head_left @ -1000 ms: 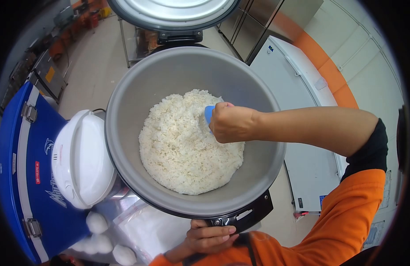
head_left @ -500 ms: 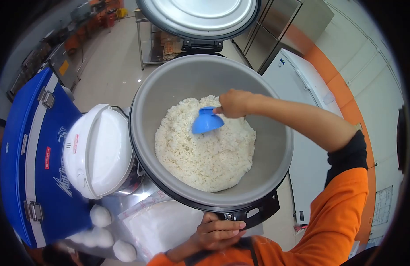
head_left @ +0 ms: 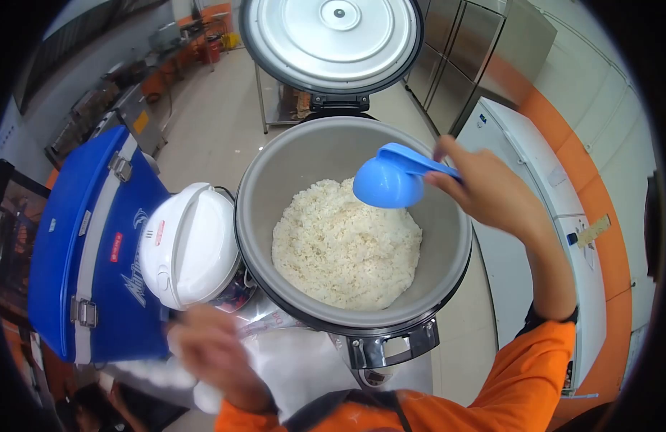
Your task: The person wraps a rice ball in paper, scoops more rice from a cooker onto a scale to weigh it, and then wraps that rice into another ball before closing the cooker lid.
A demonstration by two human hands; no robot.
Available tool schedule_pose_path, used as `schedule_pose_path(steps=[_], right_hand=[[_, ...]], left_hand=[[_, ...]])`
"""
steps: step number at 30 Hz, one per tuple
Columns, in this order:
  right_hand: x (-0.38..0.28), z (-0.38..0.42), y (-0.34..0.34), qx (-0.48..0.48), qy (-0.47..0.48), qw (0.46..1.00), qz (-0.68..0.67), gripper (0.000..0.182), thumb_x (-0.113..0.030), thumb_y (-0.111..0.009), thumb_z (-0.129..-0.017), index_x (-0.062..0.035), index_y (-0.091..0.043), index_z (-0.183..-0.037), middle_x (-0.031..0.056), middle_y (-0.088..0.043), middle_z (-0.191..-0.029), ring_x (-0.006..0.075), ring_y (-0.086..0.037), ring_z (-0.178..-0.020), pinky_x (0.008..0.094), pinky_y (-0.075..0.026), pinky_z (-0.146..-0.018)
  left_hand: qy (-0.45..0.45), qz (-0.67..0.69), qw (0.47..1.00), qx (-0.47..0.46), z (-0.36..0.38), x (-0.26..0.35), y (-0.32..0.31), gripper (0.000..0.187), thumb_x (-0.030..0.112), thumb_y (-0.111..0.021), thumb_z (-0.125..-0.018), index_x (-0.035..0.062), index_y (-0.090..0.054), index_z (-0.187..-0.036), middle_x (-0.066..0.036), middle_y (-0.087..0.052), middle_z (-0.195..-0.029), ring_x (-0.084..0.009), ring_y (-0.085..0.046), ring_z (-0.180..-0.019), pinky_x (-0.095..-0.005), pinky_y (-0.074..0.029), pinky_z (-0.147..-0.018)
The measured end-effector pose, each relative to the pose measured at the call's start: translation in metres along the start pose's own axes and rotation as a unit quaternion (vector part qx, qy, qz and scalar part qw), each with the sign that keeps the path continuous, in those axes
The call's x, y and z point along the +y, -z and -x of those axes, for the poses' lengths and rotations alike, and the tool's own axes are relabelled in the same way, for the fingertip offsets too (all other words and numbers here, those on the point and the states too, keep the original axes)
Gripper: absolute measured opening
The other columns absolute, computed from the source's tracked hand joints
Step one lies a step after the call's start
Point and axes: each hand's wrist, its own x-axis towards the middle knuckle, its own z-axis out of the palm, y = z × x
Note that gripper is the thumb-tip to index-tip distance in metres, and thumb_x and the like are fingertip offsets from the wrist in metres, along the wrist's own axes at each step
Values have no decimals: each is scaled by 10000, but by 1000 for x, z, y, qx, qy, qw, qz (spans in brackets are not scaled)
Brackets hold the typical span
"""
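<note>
My right hand (head_left: 491,186) grips the handle of a blue plastic scoop (head_left: 387,181), raised above the rice near the cooker's right side. The scoop's rounded underside faces me, so its inside is hidden. White cooked rice (head_left: 347,252) lies heaped in the grey pot of a large rice cooker (head_left: 261,237), whose lid (head_left: 333,43) stands open at the back. My left hand (head_left: 210,349) is off the cooker, over the table at lower left. It is smeared by motion, and its fingers cannot be made out.
Left of the cooker stands a smaller white rice cooker (head_left: 192,248), beside a blue cooler box (head_left: 102,245). Blurred white lumps and clear plastic sheeting (head_left: 286,360) lie in front. A white chest freezer (head_left: 516,237) is at right. Part of another person (head_left: 117,403) shows at lower left.
My right hand has lifted the scoop off the rice, up and to the right. My left hand has left the cooker's front handle and moved left. The camera view has shifted.
</note>
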Motion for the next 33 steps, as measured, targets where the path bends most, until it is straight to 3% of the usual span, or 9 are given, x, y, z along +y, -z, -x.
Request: schedule_pose_path(steps=[2,4,8,12,15,21,23,29,33], right_hand=[[18,40,9,61,23,991,-118,278,-230,-643,-893,-44,-528,-1064,124,-550,-600,235,-561,-515,333,-391,-505],[47,73,-4,113,34,973,-197,310,-164,-678,-851,-41,-517,-1086,70,-489,-576,144,-485,-484,271,-331,-482],[101,137,-69,221,-102,890,-387,341,-96,-675,-836,-36,-508,-1128,-27,-480,-631,39,-378,-489,205,-278,-464],[118,172,-119,244,-231,750,-570,322,-135,-660,-875,-41,-496,-1136,-56,-466,-646,2,-350,-468,175,-238,-410],[131,188,-133,239,-278,777,-512,332,-154,-654,-888,-41,-489,-1152,-56,-462,-641,-4,-336,-445,180,-227,-381],[143,225,-146,257,-336,738,-525,361,-160,-674,-868,-37,-493,-1155,-48,-485,-643,0,-345,-443,180,-232,-385],[146,237,-152,263,-344,732,-526,379,-161,-685,-856,-33,-492,-1156,-42,-492,-639,4,-353,-444,182,-233,-384],[152,260,-173,300,-403,727,-468,293,-136,-655,-878,-55,-488,-1104,-63,-454,-591,6,-326,-409,188,-223,-362],[154,262,-172,305,-405,745,-434,290,-140,-654,-880,-58,-481,-1098,-64,-456,-586,4,-333,-412,187,-230,-370]], left_hand=[[-61,-63,990,115,-83,-17,-13,327,243,-577,-898,-12,-510,-1092,-216,-582,-1155,-203,-560,-884,-297,-440,-800],[-67,-161,985,2,-164,-28,-41,487,329,-540,-932,6,-496,-1293,-124,-516,-1313,-210,-479,-1237,-377,-367,-1044],[206,-161,960,-98,-296,-126,-84,727,511,-444,-947,-4,-299,-1439,-262,-349,-1441,-348,-352,-1356,-405,-257,-1133],[317,-86,934,-141,-340,-170,-136,880,627,-436,-902,37,-162,-1494,-307,-345,-1404,-400,-354,-1329,-437,-276,-1113],[307,-41,935,-170,-357,-184,-156,823,616,-466,-893,87,-219,-1474,-217,-561,-1132,-308,-543,-1136,-448,-365,-1038],[340,146,912,-178,-372,-236,-164,641,505,-474,-940,25,-445,-1363,-148,-523,-1339,-303,-501,-1211,-467,-341,-1075],[264,157,941,-139,-364,-238,-178,670,536,-504,-916,6,-474,-1324,-161,-523,-1333,-312,-499,-1210,-466,-327,-1081],[335,94,930,-121,-377,-199,-164,832,679,-533,-823,-55,-558,-1212,-186,-608,-1181,-284,-557,-1135,-388,-425,-997],[276,32,948,-154,-396,-195,-159,856,695,-556,-795,-43,-557,-1229,-175,-614,-1172,-288,-567,-1115,-386,-420,-1002]])
